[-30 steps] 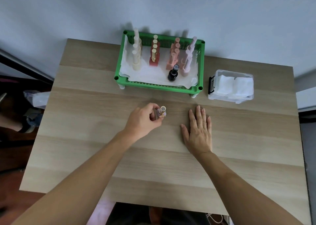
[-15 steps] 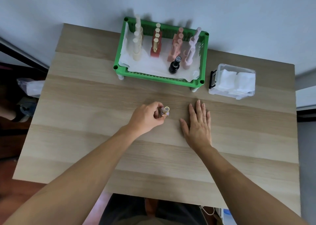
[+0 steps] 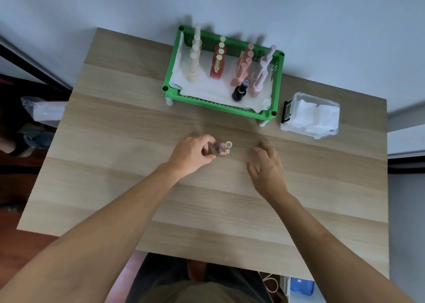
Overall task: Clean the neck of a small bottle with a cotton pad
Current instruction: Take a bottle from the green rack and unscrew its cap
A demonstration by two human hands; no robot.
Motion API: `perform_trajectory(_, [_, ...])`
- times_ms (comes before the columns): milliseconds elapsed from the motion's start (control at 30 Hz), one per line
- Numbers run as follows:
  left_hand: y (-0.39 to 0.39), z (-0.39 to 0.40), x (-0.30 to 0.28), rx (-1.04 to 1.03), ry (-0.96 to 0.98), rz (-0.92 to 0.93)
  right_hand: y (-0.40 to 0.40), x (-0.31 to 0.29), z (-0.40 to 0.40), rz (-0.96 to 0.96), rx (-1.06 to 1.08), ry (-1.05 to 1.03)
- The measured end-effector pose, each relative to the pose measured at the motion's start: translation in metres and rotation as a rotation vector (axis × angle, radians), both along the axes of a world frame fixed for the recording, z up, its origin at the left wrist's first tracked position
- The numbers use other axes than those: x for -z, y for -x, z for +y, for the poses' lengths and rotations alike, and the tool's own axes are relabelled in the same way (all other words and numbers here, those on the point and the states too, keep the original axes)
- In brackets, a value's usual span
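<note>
A small bottle (image 3: 225,149) with a pale pink body and a gold cap stands upright near the middle of the wooden desk (image 3: 138,199). There is a small dark mark on the top of the cap, too small to read, and no label or writing on the bottle can be made out.

The left hand (image 3: 192,154) sits just to the left of the bottle, fingers curled loosely with thumb and forefinger a little apart; a narrow gap shows between the fingertips and the bottle, so the hand is empty. The right hand (image 3: 266,164) is to the right of the bottle, apart from it, palm down over the desk with the fingers slightly bent and spread, holding nothing.

At the far edge of the desk a green basket (image 3: 220,106) lined with white paper holds rows of bottles: cream ones on the left, then red with gold caps, then peach, then pale pink, with one black bottle (image 3: 239,92) at the front. No print on any of them is readable. To the right of the basket, just beside it, a clear plastic box (image 3: 308,130) with a black latch holds white cotton pads (image 3: 312,115).
</note>
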State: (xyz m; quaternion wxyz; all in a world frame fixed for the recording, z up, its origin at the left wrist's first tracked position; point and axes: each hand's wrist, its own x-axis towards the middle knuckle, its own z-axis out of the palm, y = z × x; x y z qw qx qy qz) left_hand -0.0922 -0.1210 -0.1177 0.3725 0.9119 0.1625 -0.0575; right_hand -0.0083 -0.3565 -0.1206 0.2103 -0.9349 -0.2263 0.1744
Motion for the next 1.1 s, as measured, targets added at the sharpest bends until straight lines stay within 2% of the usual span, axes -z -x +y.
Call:
perform_trajectory(200, [-0.001, 0.01, 0.0, -0.005, -0.03, -0.03, -0.003, -0.02, -0.005, -0.087, 0.045, -0.115])
perform_trajectory(400, [-0.008, 0.009, 0.004, 0.043, -0.054, 0.008, -0.006, -0.041, 0.007, -0.126, -0.022, -0.147])
perform_trajectory(700, [-0.011, 0.007, 0.01, 0.077, 0.041, 0.072, 0.004, -0.069, 0.048, -0.1, -0.12, -0.161])
perform_trajectory(1100, [-0.015, -0.005, 0.012, 0.073, 0.035, 0.009, 0.001, -0.079, 0.065, -0.105, -0.159, -0.093])
